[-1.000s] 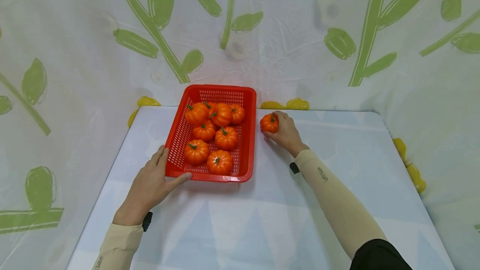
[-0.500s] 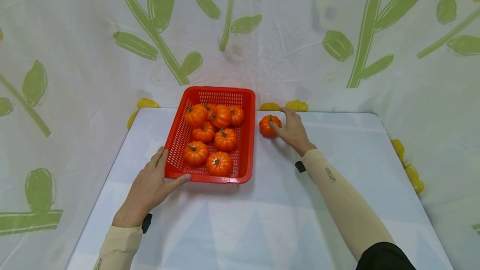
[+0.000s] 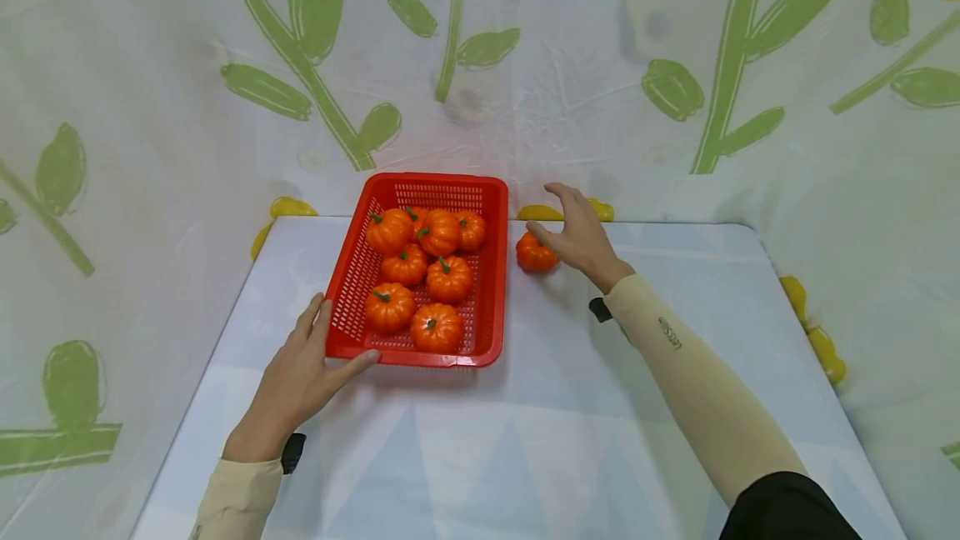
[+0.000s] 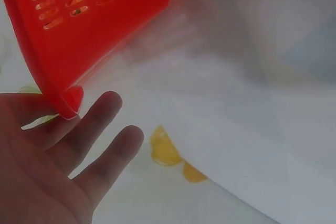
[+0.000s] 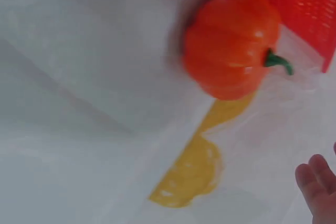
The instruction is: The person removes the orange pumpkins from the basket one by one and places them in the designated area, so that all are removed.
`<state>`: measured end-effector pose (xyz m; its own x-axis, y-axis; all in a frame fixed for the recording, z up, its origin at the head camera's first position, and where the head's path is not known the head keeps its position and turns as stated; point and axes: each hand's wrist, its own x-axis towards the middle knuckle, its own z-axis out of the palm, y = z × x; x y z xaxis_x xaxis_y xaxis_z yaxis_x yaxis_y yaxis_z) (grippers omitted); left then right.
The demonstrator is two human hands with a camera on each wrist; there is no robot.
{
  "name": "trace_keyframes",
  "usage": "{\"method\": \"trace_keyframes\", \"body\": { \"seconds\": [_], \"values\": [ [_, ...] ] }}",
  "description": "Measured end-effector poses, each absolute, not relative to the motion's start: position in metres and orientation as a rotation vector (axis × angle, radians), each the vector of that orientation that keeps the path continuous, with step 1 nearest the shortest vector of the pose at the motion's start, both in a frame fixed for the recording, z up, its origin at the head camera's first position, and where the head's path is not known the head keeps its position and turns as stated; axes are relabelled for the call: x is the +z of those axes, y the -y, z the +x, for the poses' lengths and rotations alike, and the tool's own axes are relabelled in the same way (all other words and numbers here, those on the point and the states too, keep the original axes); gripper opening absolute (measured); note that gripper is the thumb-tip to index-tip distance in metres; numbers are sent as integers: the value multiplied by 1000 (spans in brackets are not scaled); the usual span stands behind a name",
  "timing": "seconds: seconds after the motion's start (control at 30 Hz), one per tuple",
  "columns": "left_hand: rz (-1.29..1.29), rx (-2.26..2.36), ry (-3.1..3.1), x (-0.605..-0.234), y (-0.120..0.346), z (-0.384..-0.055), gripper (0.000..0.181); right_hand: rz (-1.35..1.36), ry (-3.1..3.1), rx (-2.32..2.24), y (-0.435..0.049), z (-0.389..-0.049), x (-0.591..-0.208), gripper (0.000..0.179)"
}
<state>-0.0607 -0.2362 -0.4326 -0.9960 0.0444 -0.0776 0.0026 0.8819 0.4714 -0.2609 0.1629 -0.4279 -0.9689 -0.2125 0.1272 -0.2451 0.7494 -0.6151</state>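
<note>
A red plastic basket (image 3: 491,298) with slotted walls holds several small orange pumpkins (image 3: 447,279) with green stems. At its near left corner, my left hand (image 3: 295,377) touches the rim, fingers along the left side and thumb at the front edge. The left wrist view shows those fingers (image 4: 100,163) extended and spread beside the basket corner (image 4: 68,103). Right of the basket, one lone pumpkin (image 3: 535,257) stands on the table. Over and beside it my right hand (image 3: 587,242) is spread, holding nothing; its fingertips (image 5: 315,177) are apart from the pumpkin (image 5: 231,45).
The white table (image 3: 675,307) has a pale blue triangle pattern near its front. A hanging cloth (image 3: 570,107) printed with green leaves and yellow flowers stands behind the table and at both sides.
My right hand has let go of the lone pumpkin, spread its fingers and lifted up and slightly right. The pumpkin stays by the basket. My left hand keeps its place.
</note>
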Motion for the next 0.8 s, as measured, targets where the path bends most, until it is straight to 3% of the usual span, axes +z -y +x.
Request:
{"method": "trace_keyframes", "body": {
  "seconds": [0.33,0.8],
  "values": [
    [38,709,-2982,-428,236,-62,119,615,2834,1064,-120,-263,-386,81],
    [42,720,-2977,-423,233,-61,119,874,2798,1061,-50,-271,-369,86]
  ]
}}
